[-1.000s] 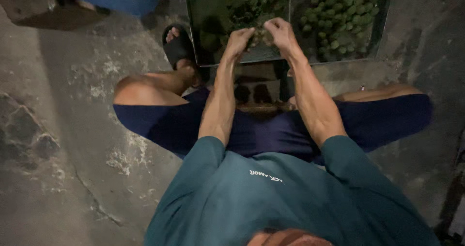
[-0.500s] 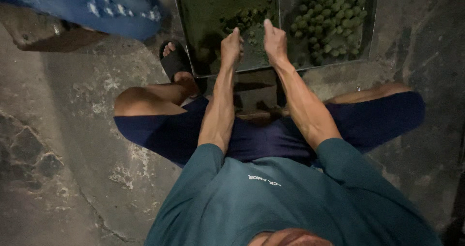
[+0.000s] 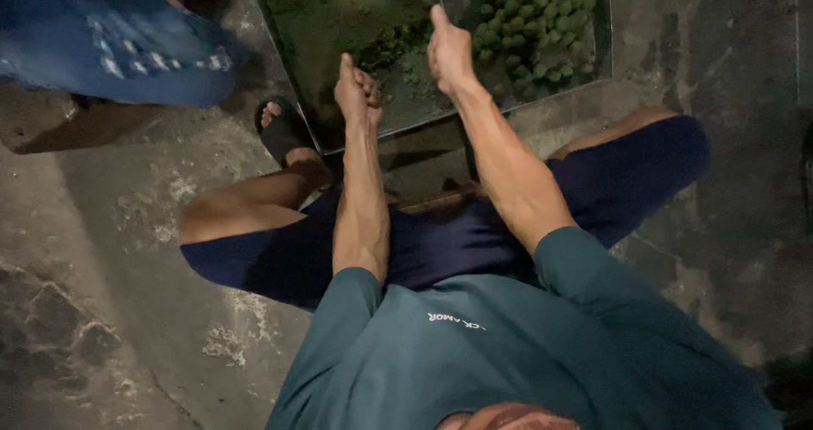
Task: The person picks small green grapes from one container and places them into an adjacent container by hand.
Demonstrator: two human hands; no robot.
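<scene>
Head view: both hands, left [image 3: 357, 87] and right [image 3: 449, 50], curled above green-fruit tray [image 3: 339, 138]

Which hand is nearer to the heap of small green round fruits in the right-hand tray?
Right. The right hand is raised at the near left edge of the heap of green fruits, almost touching it. The left hand, closed in a fist, sits further left, over the other tray.

Place: a rough produce-sorting spot at floor level.
Floor: cracked, stained grey concrete floor [image 3: 110, 252].
Container: dark square metal tray [image 3: 603, 49] of small round green fruits [image 3: 529, 23].
Worker: sits low, wearing a black sandal [image 3: 284, 133].
</scene>
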